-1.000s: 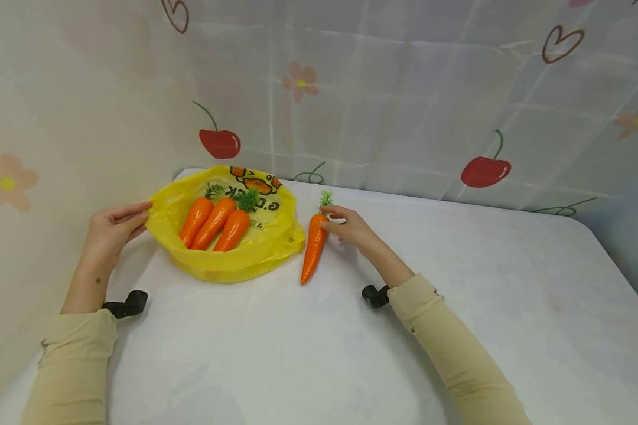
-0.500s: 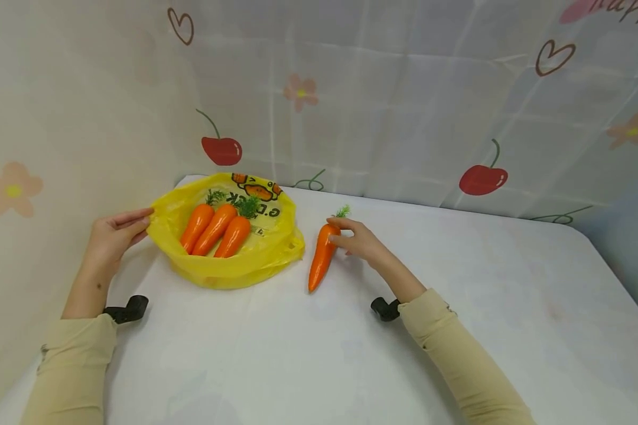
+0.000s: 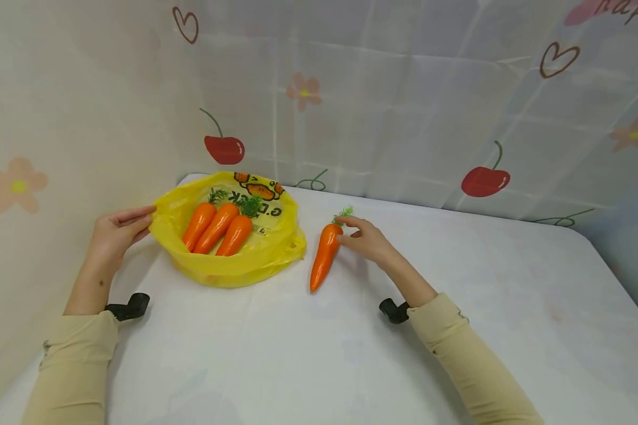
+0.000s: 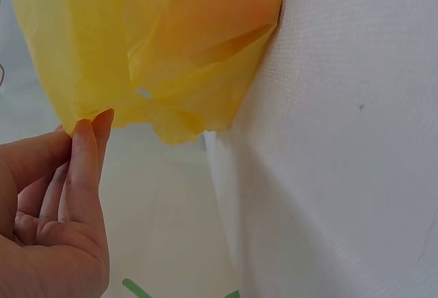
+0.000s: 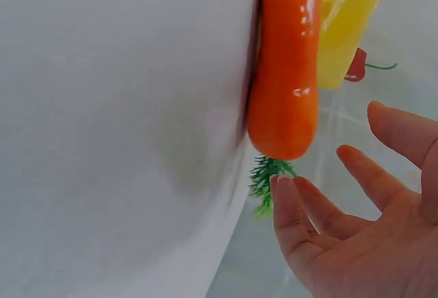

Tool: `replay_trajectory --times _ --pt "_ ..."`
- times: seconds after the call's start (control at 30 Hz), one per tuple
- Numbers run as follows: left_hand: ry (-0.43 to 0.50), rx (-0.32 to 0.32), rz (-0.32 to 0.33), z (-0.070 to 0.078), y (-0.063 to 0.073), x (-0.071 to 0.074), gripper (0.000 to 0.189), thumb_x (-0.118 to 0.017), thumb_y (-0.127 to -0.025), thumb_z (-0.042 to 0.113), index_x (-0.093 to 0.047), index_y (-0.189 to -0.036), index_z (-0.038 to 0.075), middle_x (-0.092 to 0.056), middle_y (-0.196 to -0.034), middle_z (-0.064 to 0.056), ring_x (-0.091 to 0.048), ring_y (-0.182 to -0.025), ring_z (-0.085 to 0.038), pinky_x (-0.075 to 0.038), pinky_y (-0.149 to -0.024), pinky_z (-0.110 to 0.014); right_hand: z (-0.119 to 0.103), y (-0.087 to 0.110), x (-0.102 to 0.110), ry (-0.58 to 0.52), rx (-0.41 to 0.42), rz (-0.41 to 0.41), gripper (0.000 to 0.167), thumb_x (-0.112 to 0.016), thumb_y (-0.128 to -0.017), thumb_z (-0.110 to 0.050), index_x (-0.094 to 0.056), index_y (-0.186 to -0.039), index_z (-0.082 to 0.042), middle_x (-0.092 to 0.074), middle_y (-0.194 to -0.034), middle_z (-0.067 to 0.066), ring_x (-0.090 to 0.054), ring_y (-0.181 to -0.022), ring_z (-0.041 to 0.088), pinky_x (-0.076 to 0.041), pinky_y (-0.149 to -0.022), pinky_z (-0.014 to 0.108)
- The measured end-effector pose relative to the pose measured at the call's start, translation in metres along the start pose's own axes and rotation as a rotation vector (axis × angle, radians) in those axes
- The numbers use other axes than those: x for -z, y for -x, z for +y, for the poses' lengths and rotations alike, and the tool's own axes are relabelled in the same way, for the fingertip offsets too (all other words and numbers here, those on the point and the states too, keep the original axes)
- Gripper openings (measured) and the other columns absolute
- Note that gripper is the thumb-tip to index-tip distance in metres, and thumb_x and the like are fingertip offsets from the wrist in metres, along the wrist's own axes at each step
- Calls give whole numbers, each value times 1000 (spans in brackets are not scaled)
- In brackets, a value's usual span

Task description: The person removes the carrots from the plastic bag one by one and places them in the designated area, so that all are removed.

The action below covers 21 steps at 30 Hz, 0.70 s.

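My left hand (image 3: pixel 116 236) pinches the left rim of a yellow plastic bag (image 3: pixel 228 271) between thumb and fingertips; the left wrist view shows the thin film (image 4: pixel 96 72) drawn up to the fingers. Three orange carrots (image 3: pixel 197 227) with green tops lie side by side in the bag's mouth, their lower ends hidden by its front wall. Outside, just right of the bag, one more carrot (image 3: pixel 325 257) lies on the table, leafy end away from me. Around its top end hovers my right hand (image 3: pixel 369 241), its fingers (image 5: pixel 369 175) spread and apart from the carrot in the right wrist view.
The white-covered table (image 3: pixel 298 354) extends in front and to the right. A curtain (image 3: pixel 383 118) printed with cherries, hearts and flowers stands along its back edge, and a pale wall (image 3: pixel 58 118) rises on the left. Each wrist wears a black camera mount (image 3: pixel 130 307).
The loose carrot has shifted slightly right, away from the bag, and its leafy end has swung right. My right hand has loosened from it and drawn back a little. My left hand keeps its pinch.
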<state>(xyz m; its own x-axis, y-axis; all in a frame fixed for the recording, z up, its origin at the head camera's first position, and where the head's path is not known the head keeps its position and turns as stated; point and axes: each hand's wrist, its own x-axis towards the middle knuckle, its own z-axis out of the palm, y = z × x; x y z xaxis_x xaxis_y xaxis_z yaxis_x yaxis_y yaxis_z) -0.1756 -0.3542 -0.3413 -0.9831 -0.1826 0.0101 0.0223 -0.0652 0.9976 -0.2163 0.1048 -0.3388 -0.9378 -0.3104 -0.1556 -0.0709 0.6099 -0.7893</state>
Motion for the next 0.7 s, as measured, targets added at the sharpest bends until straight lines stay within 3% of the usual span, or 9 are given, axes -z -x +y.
replay_trajectory --times 0.33,0.5,0.7 --pt "-14 18 0 0 0 2 21 -66 -87 5 -73 -106 11 -63 -94 11 -64 -80 -2 -51 -70 -15 -36 -5 3 -60 88 17 45 -57 -95 -24 -46 -139 -18 -40 -139 11 -45 -117 28 -45 -92 43" --pt "-38 30 5 0 1 3 20 -65 -87 7 -73 -105 13 -62 -95 12 -63 -79 -1 -51 -70 -15 -61 -12 -17 -146 133 37 41 -56 -96 -24 -49 -136 -19 -45 -135 7 -49 -115 23 -46 -92 37" --pt "22 33 -19 0 1 3 20 -64 -88 2 -74 -101 12 -65 -92 11 -64 -78 -2 -51 -68 -16 -88 -23 -49 -241 179 31 39 -55 -97 -24 -50 -135 -19 -47 -135 7 -50 -112 21 -46 -91 35"
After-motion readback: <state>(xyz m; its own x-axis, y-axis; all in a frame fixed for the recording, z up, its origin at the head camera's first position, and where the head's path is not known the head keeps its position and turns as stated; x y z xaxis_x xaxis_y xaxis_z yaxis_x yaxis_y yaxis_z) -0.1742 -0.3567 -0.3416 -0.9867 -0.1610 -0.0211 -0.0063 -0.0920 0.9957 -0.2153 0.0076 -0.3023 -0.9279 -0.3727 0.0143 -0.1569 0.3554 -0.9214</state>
